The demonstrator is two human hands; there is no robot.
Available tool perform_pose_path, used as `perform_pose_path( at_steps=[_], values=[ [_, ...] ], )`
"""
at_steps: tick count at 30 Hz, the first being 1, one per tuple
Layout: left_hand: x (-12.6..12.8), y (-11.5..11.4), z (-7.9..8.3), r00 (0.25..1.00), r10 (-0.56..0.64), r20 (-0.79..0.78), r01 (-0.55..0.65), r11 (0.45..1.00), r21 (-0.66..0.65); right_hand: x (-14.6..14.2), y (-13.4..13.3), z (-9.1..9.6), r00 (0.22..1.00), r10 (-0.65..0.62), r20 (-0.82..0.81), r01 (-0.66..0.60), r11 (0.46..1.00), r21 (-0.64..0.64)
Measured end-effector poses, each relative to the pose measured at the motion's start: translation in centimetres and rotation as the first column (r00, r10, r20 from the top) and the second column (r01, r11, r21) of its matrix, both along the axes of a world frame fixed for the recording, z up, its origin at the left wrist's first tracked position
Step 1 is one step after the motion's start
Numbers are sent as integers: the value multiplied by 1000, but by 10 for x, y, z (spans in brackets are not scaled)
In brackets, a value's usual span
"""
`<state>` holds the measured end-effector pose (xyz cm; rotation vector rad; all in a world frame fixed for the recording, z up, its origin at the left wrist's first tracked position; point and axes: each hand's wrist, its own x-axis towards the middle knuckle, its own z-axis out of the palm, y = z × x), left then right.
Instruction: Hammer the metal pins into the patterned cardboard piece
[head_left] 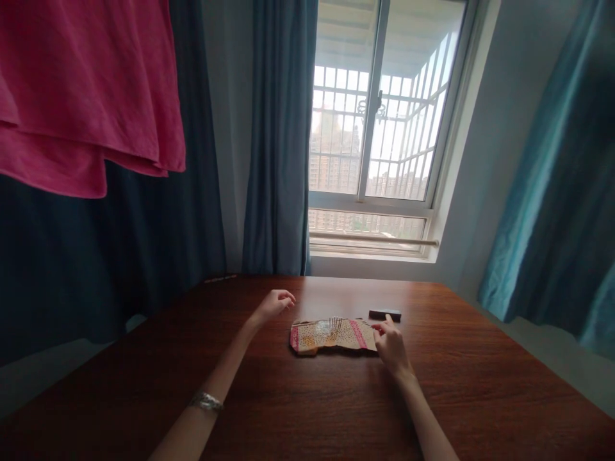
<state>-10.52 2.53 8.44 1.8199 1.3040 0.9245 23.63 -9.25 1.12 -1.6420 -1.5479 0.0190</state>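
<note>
- Brown cardboard (353,339) with dots and pink bands lay on the table (307,410), roughly midway between the left and right edges and short of the far edge.
- A row of thin pins (336,323) stood upright on the cardboard, so that much looked done; how much was left could not be told.
- The right hand (391,347) was at the cardboard's right end, index finger stretched out and seemingly touching a dark bar (377,314); whether its other, curled fingers pinched anything could not be told.
- The bar lay toward the far right corner, apparently not picked up.
- The left hand (273,304) hung off the cardboard's left end, fingers loosely bent; whether the tips met was too small to tell.
- A silvery bracelet (207,402) circled the left arm.
- The table was dark reddish wood, paler with glare along the far edge.
- Beyond that edge stood a window (372,200), with bars and buildings outside.
- Blue curtains (278,141) hung on both sides, and a pink cloth (91,96) at upper left.
</note>
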Motion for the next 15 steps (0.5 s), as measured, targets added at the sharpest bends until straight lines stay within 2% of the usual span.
perform_pose_path(
  at_steps=[1, 3, 5, 7, 9, 12, 15],
  values=[
    [-18, -4, 3, 991, 27, -129, -23, 999, 31, -2, -1, 1, 1000, 11, -5, -12, 1000, -5],
    [-56, -14, 5, 928, 70, -366, -61, 997, 36, -5, -2, 2, 999, 29, -23, -29, 999, -23],
    [-91, -26, 4, 805, 112, -583, -170, 984, -45, -6, -3, 2, 999, 44, -29, -45, 998, -41],
    [-116, -38, 0, 676, 115, -728, -290, 950, -119, -6, -4, 3, 999, 49, -18, -50, 997, -61],
    [-129, -50, -6, 627, 99, -773, -339, 928, -156, -6, -4, 2, 999, 44, -7, -45, 996, -78],
    [-131, -61, -13, 640, 81, -764, -347, 918, -193, -6, -3, -2, 999, 38, -12, -39, 995, -92],
    [-127, -62, -16, 631, 148, -761, -305, 950, -69, -7, -1, -4, 999, 48, -17, -49, 995, -91]
  ],
)
